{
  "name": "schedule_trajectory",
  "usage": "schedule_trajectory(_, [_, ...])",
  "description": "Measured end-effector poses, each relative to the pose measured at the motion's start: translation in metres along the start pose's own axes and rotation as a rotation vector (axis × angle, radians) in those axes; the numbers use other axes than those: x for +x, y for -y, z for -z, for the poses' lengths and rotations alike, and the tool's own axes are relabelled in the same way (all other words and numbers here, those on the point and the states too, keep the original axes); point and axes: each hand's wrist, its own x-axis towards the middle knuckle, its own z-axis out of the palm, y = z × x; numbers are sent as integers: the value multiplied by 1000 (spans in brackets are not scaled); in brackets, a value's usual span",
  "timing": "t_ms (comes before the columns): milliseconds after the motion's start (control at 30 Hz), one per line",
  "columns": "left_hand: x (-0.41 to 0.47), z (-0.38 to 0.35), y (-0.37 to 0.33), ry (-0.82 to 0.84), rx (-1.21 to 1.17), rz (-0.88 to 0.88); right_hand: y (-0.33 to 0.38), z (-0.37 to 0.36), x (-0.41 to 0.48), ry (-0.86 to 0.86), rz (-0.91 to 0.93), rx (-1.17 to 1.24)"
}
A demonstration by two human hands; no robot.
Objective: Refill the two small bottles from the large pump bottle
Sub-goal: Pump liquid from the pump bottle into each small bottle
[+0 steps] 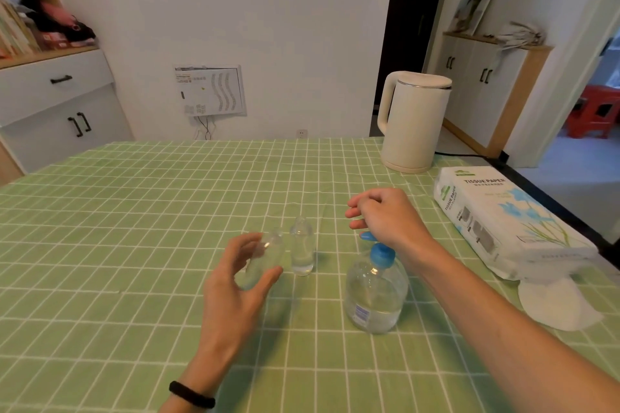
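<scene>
Small bottle point(269, 246) tilted in L hand point(235, 290) grip (blurred), R hand point(385, 215) loose, empty, above pump bottle point(375, 295).

Saw upright small bottle point(302, 255), clear, little liquid at bottom. Beside it, found tilted small bottle point(268, 253), blurred, held in left hand point(235, 285). Noted large pump bottle point(374, 295) rightward, upright, blue pump, partly filled.

Left hand point(235, 282) grips a tilted small bottle point(265, 258); right hand point(389, 218) hangs over the pump bottle point(375, 295).
</scene>
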Motion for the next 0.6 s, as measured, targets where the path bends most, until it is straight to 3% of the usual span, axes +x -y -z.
schedule_trajectory(200, [-1,-25,-39,185,28,-208,3,1,-2,9,-12,-40])
schedule_trajectory(600, [5,-41,-46,239,3,-245,2,-2,0,-18,18,-84])
